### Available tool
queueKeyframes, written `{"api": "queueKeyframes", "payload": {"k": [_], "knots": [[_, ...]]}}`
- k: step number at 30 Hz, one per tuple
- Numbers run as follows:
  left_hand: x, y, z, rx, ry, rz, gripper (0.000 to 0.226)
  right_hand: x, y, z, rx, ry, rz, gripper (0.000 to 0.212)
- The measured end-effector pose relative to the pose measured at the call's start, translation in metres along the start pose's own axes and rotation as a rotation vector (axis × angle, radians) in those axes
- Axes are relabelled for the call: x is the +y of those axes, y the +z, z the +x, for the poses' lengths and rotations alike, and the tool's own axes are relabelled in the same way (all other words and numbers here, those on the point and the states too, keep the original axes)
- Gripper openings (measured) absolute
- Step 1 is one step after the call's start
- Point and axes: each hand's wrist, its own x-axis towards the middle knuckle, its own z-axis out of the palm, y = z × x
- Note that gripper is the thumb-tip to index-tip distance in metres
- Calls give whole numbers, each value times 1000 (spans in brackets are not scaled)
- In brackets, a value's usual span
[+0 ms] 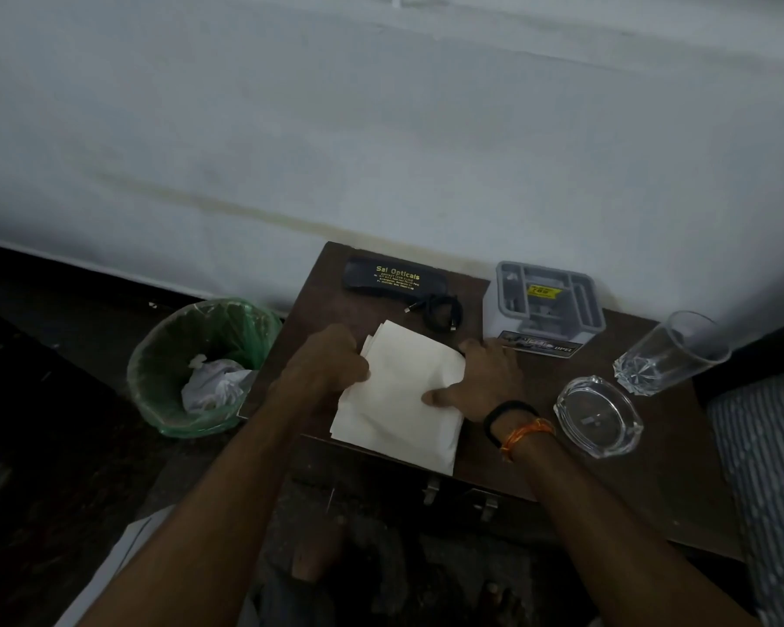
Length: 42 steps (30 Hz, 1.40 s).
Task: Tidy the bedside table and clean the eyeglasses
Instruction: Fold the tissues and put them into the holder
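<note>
My left hand (pixel 333 362) grips the napkin stack's (pixel 399 395) edge, my right hand (pixel 480 382) presses flat; cable (pixel 440 312) at twelve o'clock, ashtray (pixel 598 416) at three.

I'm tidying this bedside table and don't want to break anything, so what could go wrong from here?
1. The drinking glass stands near the table's right edge, and the glass ashtray sits just beside your right hand; a sideways sweep of that arm could knock either one.
2. The white napkins overhang the table's front edge, so they might slide off if released.
3. The coiled black cable lies close behind the napkins and could get dragged along.
</note>
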Motion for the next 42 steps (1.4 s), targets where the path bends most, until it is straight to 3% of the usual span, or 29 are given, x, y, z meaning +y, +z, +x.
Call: {"api": "queueKeyframes", "payload": {"k": [11, 19, 27, 33, 39, 42], "knots": [[6, 5, -4, 100, 109, 41, 29, 4, 1, 2, 26, -23, 100, 97], [6, 3, -11, 85, 192, 88, 13, 2, 0, 3, 21, -21, 125, 86], [3, 6, -6, 135, 213, 166, 11, -2, 0, -2, 87, -80, 334, 85], [1, 6, -6, 158, 198, 182, 14, -3, -5, 1, 168, -162, 451, 38], [2, 8, -4, 138, 138, 203, 24, -3, -10, -6, 267, -258, 451, 22], [1, 10, -3, 162, 154, 179, 50, -1, -11, -6, 308, -276, 464, 20]]}}
